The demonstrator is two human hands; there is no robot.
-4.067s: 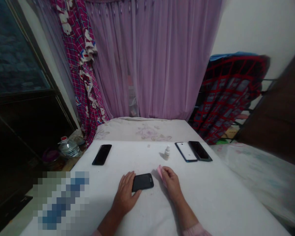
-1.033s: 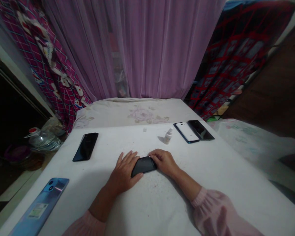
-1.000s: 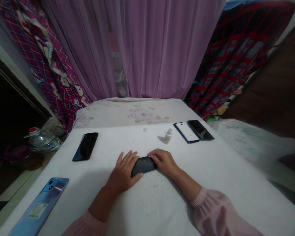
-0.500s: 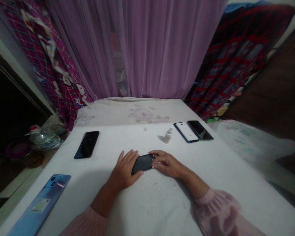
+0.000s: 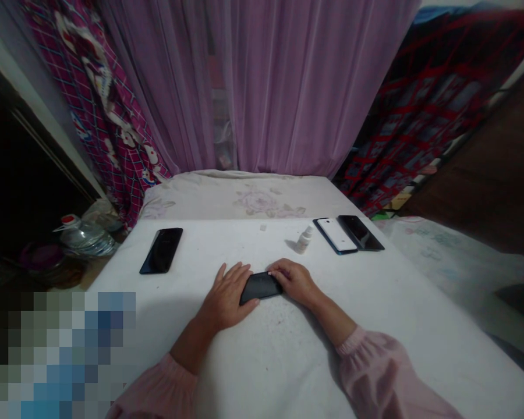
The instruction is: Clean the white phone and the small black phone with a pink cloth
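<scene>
A dark smartphone [image 5: 262, 286] lies flat on the white cloth in front of me, its black face up. My left hand [image 5: 227, 299] clasps its left end, with the thumb along the near edge and the fingers towards the far edge. Over the far right corner of the phone, my right hand [image 5: 293, 280] has its fingertips pressed together. A tiny pale spot shows at those fingertips; I cannot make out whether it is a nail or a held thing.
A small white spray bottle [image 5: 304, 240] stands beyond my right hand. Farther right lie a white phone [image 5: 334, 234] on a blue one and a black phone [image 5: 360, 233]. Another black phone [image 5: 161, 250] lies at left. A blurred patch [image 5: 70, 361] covers the lower left.
My right hand has moved from the phone's right end to its far right corner, its fingers drawn closer together. My left hand keeps its hold. The view has shifted slightly.
</scene>
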